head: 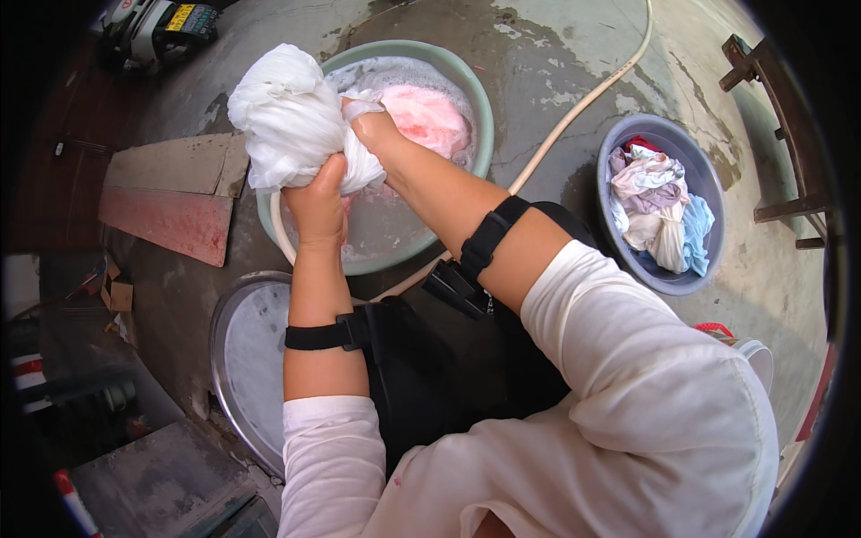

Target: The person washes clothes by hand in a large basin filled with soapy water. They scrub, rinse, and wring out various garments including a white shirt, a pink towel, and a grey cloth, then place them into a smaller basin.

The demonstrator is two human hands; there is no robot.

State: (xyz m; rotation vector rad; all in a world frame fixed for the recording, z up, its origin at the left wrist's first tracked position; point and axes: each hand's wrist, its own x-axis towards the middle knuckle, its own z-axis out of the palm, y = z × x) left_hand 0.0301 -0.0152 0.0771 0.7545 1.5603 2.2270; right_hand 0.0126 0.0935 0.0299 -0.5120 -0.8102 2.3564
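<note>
A bunched, wet white cloth [289, 114] is held up over the left rim of a green plastic basin [483, 111]. My left hand [321, 205] grips its lower part from below. My right hand [370, 128] is closed around it at the upper right, its fingers mostly hidden by the fabric. In the basin, pink cloth [427, 121] lies in sudsy water. A cream hose [572, 111] runs over the floor past the basin, and a hose length hangs over the basin's left rim.
A grey-blue basin [718, 202] of mixed clothes [656, 195] stands at the right. A round metal-rimmed basin [252, 363] is at the lower left, near red-and-grey boards [175, 195]. A wooden bench [794, 128] stands far right, a parked scooter [148, 33] upper left.
</note>
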